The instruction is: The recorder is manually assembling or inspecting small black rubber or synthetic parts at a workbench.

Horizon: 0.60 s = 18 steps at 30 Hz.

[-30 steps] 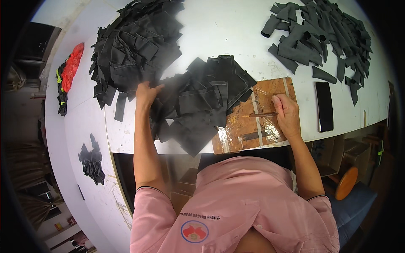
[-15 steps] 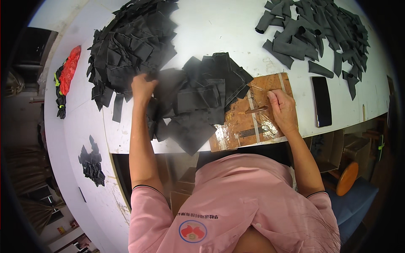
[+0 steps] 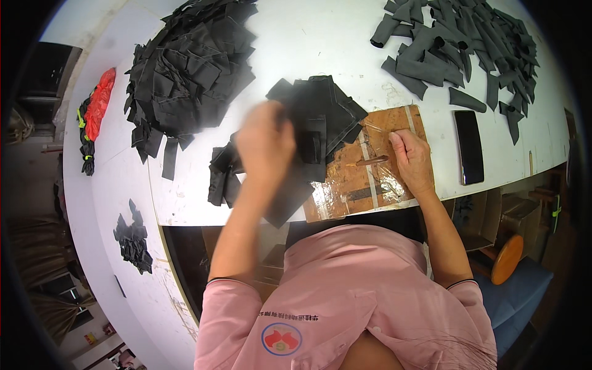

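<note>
My left hand (image 3: 265,143) is smeared by motion above a near pile of black fabric pieces (image 3: 317,139). Whether it grips anything does not show. The fabric pieces are flat, some with pale stitch lines, and they overlap the left part of a brown board (image 3: 404,123) bound with clear tape. On that board's right side rests my right hand (image 3: 412,159), fingers curled closed, thumb on top; what they hold, if anything, is hidden. Just left of it lies a slim brown tool (image 3: 373,160), shaped like a handle with a narrow tip.
A big heap of black fabric pieces (image 3: 185,74) covers the table's far left. Dark grey fabric tubes (image 3: 431,61) spread over the far right. A phone (image 3: 470,148) lies right of the board. Small dark scraps (image 3: 132,240) and a red plastic bag (image 3: 102,102) are further left.
My left hand has moved right from the edge of the big heap to over the near pile. Some black fabric beside it has shifted. My right hand stays in place.
</note>
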Tool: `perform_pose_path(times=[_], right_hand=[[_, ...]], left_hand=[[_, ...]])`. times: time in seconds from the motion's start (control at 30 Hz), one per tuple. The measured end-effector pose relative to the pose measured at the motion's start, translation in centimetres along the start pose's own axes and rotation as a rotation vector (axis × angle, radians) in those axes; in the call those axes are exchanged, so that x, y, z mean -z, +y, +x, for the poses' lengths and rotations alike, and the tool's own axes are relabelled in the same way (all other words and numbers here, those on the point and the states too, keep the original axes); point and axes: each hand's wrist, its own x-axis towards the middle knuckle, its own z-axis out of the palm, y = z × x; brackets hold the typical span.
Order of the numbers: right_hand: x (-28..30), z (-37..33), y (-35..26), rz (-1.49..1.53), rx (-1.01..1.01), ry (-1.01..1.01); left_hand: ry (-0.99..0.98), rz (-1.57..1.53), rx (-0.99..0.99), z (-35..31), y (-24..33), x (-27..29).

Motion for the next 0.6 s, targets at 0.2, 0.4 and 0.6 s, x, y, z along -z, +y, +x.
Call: perform_pose_path(times=[0.2,0.4,0.6], right_hand=[[0.0,0.0,-0.1,0.007,-0.015,-0.024],[0.0,0.0,0.0,0.016,-0.05,-0.023],[0.0,-0.1,0.5,-0.009,-0.047,-0.011]], left_hand=[[-0.338,0.164,-0.086,-4.4,2.7,-3.6],[-0.315,-0.123,-0.049,-4.4,3.3,-1.6],[-0.02,0.416,0.261,-2.5,-3.5,1.9]])
